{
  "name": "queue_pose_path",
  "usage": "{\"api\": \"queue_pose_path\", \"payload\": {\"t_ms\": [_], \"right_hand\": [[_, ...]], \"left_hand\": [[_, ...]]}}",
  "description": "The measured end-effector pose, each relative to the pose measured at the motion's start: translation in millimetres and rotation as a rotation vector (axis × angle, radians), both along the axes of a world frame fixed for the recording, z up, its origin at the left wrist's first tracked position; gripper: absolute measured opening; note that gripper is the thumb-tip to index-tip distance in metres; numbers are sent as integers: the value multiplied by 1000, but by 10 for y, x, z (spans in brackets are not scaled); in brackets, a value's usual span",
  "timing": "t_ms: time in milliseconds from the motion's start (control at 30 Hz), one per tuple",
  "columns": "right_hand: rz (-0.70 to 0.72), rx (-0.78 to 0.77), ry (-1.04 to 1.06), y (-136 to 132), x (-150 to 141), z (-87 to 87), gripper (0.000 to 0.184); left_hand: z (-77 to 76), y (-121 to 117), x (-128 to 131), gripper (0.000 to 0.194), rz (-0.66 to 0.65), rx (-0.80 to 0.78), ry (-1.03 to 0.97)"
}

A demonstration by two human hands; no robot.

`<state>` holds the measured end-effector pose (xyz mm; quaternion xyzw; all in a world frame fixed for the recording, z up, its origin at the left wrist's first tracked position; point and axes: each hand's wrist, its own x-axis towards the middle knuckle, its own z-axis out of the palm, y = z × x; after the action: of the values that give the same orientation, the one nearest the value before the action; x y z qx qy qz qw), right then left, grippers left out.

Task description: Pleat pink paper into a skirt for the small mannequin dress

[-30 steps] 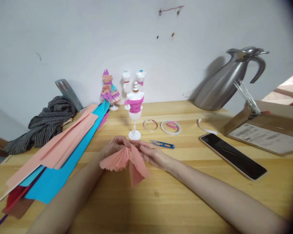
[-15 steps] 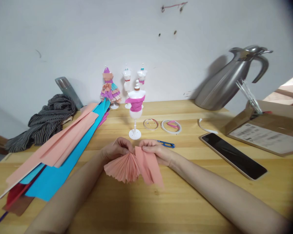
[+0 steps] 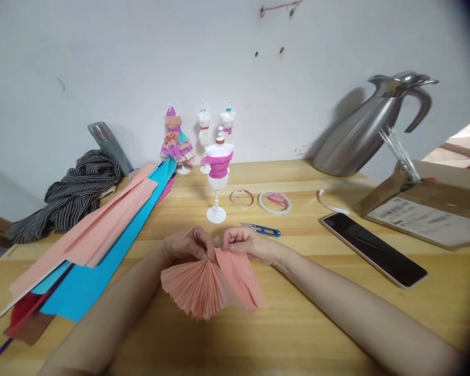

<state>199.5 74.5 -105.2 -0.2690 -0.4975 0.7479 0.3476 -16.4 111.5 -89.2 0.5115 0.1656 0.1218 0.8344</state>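
A strip of salmon-pink crepe paper (image 3: 199,290) hangs between my two hands above the table. Its left part is gathered into fine pleats that fan out downward; the right part is flatter, with a few soft folds. My left hand (image 3: 191,244) pinches the top of the pleats, fingers closed. On the upper edge of the flatter part, my right hand (image 3: 245,243) grips with thumb and fingers. Just beyond the hands stands a small white mannequin (image 3: 218,183) with a magenta paper wrap round its chest. Blue thread snips (image 3: 264,230) lie behind my right hand.
Folded pink and blue paper sheets (image 3: 113,230) lie at left beside a striped cloth (image 3: 82,188). Other mannequins, one in a paper dress (image 3: 176,143), stand by the wall. Tape rolls (image 3: 274,203), a phone (image 3: 372,248), a carton (image 3: 426,209) and a steel jug (image 3: 360,130) occupy the right.
Both hands have come slightly lower and nearer with the crepe paper. The pleated fan spreads wider, and the snips' blades now show behind my right hand.
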Motion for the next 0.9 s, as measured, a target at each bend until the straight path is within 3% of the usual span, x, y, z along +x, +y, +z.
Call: {"api": "queue_pose_path", "payload": {"t_ms": [200,300,567,900], "right_hand": [[54,49,49,22,1,-7,31],[50,52,3,31,7,-10,26],[14,-37,-45,11,4,69,18],[1,17,-37,10,-11,24,21]], "left_hand": [[63,-36,31,18,15,-5,-25],[69,-36,30,19,43,7,7],[26,3,18,23,26,65,52],[-10,3,41,21,45,25,13]]}}
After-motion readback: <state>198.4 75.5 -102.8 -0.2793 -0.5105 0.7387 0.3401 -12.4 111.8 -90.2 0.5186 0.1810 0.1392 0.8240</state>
